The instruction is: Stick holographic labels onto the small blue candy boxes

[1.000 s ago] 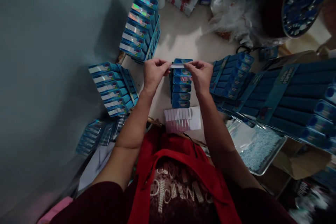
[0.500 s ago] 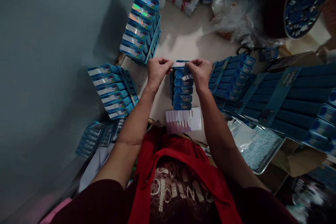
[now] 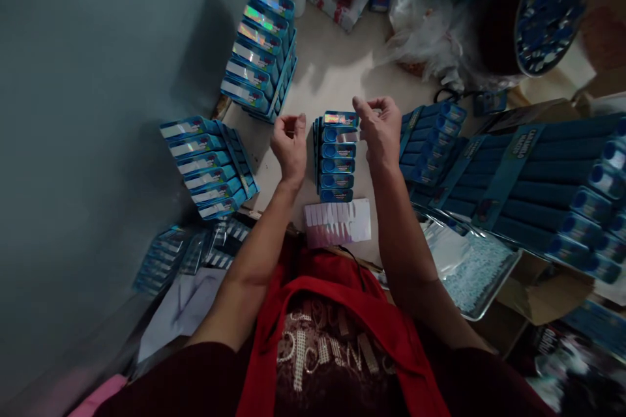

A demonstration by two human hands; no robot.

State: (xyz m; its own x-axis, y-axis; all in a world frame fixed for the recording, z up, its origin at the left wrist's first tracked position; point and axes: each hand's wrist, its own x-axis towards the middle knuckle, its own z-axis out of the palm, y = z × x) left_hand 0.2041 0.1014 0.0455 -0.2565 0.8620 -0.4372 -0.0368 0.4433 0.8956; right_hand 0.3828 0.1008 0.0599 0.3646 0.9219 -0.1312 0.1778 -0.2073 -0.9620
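Observation:
A blue display box of small blue packs stands on the worktop between my hands. On its top pack lies a shiny label strip. To its left, my left hand is apart from the box, fingers loosely bent and thumb raised, with nothing visible in it. My right hand is at the box's upper right corner; from its curled fingers a silvery label strip sticks out over the second pack. A label sheet with several pale strips lies just below the box.
Two boxes of labelled packs stand to the left by the grey wall. Several blue boxes crowd the right, above a metal tray. Plastic bags, scissors and a full bucket are farther back.
Both hands have let go of the label strip on the top pack. My left hand has moved left, away from the box; my right hand has lifted slightly aside with another strip.

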